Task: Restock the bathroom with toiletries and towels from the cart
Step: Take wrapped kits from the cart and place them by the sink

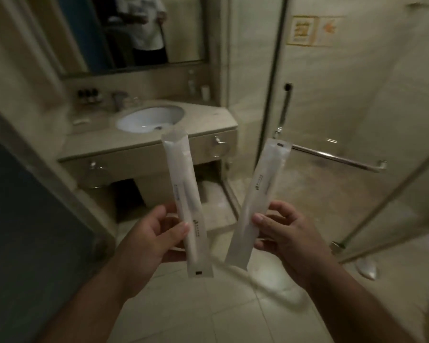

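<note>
A: Hands?

B: Left hand (156, 233) pinches one sealed toothbrush packet (186, 194) near its lower end, thumb across the front. The right hand (285, 233) pinches a second packet (258, 194) the same way. Tops lean apart, to 11 and 1 o'clock. The packets do not touch.

A: Where do they go?

B: My guess is the counter (208, 120), ahead at 11 o'clock. The bare patch at 3 o'clock of the sink (149, 118) looks best. Small bottles (87, 95) sit at 10 o'clock of the sink, blurred.

A: How to set them down well?

B: Step close first. Lay them flat, side by side, print up, away from the sink's rim so they don't slide in or get wet. The wrap looks slick, so keep the pinch firm until each one rests. Mind the glass door (332, 120) at 2 o'clock.
</note>
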The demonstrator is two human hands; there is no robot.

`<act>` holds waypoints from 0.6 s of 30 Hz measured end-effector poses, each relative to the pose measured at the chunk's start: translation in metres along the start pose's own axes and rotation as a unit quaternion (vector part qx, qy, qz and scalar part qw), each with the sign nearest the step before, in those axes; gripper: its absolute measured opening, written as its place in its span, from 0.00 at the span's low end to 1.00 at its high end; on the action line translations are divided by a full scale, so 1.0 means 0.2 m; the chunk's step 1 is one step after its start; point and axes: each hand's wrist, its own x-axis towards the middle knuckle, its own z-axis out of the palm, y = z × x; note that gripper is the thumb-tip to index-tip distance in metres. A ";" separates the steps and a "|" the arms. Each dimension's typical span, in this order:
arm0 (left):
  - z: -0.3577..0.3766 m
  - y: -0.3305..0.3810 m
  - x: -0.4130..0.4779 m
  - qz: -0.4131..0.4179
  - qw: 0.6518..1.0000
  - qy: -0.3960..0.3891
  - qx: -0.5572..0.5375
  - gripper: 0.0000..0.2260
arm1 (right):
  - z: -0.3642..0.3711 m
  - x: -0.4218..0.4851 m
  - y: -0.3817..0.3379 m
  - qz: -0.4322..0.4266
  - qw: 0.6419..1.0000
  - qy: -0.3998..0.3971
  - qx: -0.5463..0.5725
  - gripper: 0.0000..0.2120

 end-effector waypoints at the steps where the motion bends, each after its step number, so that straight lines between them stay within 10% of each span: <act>1: -0.06 0.00 0.01 -0.002 1.000 0.021 -0.010 0.15 | 0.07 0.07 0.00 0.008 1.000 -0.023 -0.006 0.16; 18: -1.04 0.23 0.83 0.053 0.975 0.142 -0.162 0.20 | 1.09 1.21 -0.23 0.002 0.991 -0.130 -0.014 0.16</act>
